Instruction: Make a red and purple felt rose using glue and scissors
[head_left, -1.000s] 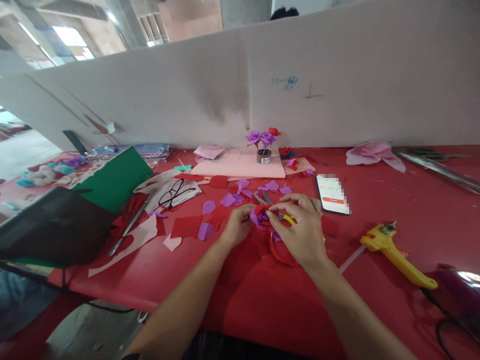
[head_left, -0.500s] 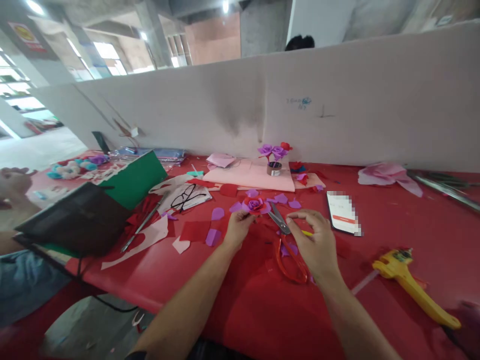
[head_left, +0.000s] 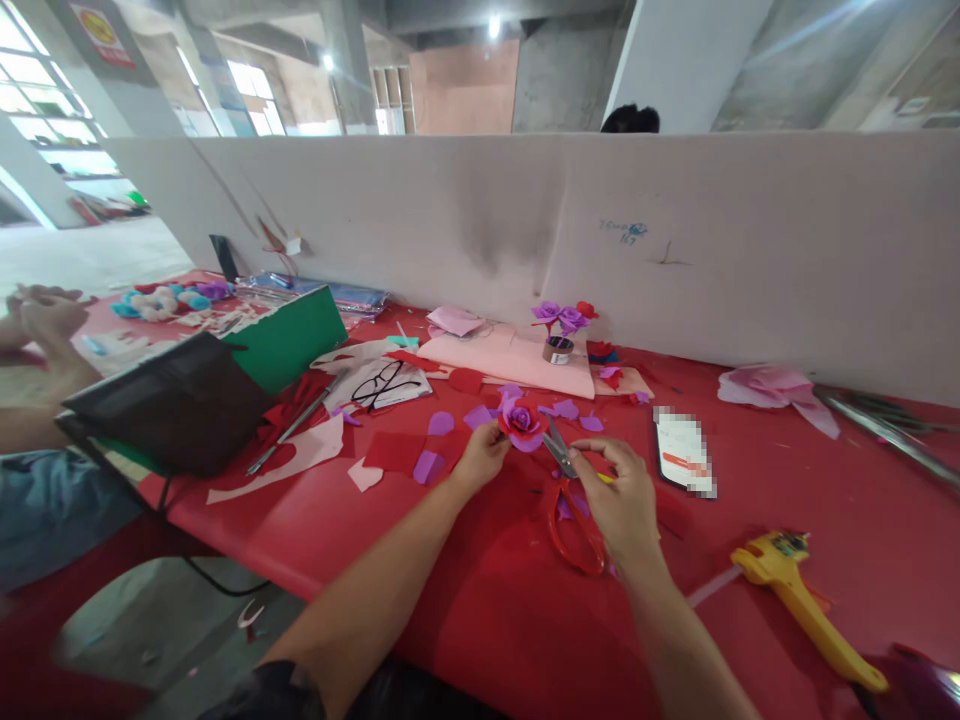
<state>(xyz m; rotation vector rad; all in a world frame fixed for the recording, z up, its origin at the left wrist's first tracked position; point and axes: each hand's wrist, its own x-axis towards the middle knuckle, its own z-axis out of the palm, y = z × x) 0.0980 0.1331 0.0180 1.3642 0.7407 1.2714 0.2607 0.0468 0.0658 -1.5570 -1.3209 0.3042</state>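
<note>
My left hand (head_left: 484,452) pinches a paper flower (head_left: 520,424) from its left side; it has red and purple petals with a purple centre facing me. My right hand (head_left: 619,492) is curled, thumb and index tips together just right of the flower; anything between them is too small to make out. Beside and partly under it are scissors (head_left: 559,452) with red handles, blades pointing at the flower. A bit of something yellow (head_left: 606,479) shows by the right fingers. Loose purple paper petals (head_left: 564,409) lie behind the scissors.
A phone (head_left: 684,455) and a yellow glue gun (head_left: 806,605) lie on the right. Finished flowers stand in a small brown pot (head_left: 558,350) at the back. Left are eyeglasses (head_left: 386,384), paper scraps and a dark bag (head_left: 169,400). Another person's hands (head_left: 49,320) show at far left.
The flower has tilted so its face turns toward me. My right hand stays near the scissors with its fingers still curled. The camera view has shifted slightly.
</note>
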